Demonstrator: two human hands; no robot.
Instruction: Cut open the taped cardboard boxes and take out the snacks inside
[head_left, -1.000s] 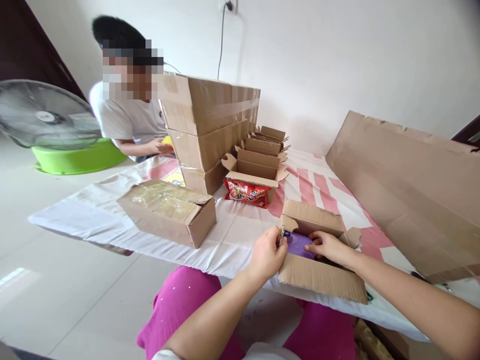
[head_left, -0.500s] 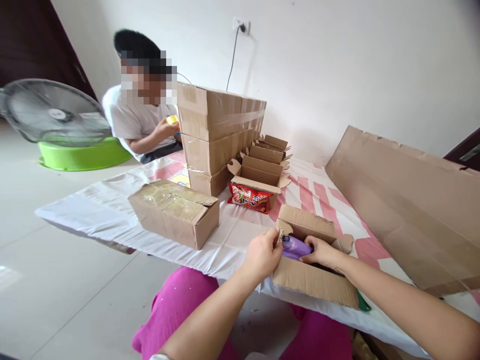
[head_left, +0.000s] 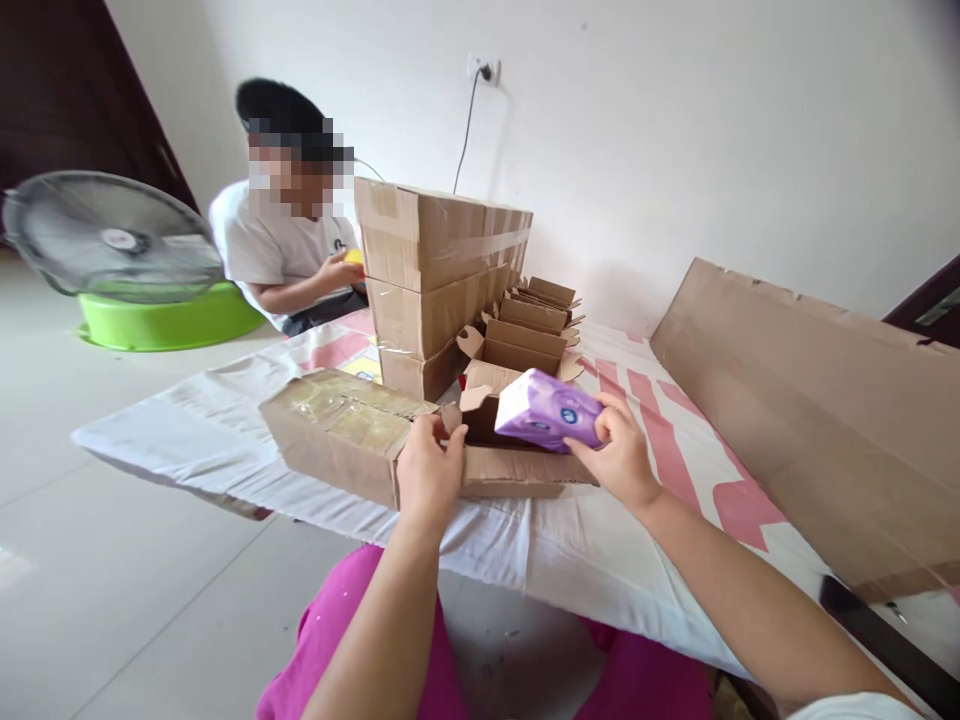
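An open cardboard box (head_left: 525,468) lies in front of me on the cloth-covered table. My left hand (head_left: 431,465) pinches a small flap at its left end, beside the taped box. In my right hand (head_left: 619,450) is a purple and white packet (head_left: 551,412), which looks like a tissue pack, tilted just above the box opening. The fingers hold it by its right end. A taped closed box (head_left: 337,425) stands to the left. Behind the open box, the red snack packet is almost wholly hidden.
Taped boxes (head_left: 457,240) are stacked in the middle of the table. Several open boxes (head_left: 525,340) line up beside them. A large cardboard sheet (head_left: 810,420) leans at right. A person (head_left: 262,240) sits at the far left, near a fan (head_left: 112,240) and green basin (head_left: 172,320).
The open box has moved left, up against the taped box. My right hand has lifted the purple packet out of it. A dark object now shows at the lower right.
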